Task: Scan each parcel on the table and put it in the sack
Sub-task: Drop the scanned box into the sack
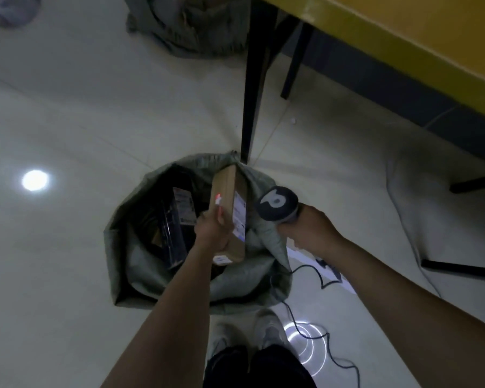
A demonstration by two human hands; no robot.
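Gripping a brown parcel (230,214) over the open grey sack (140,256), left hand (212,229); right hand (305,228), just right, clasps a scanner (276,203).

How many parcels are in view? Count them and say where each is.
2. A cardboard parcel, gripped by the left hand over the open sack, and a black parcel lying inside the sack. Others may be hidden beneath it.
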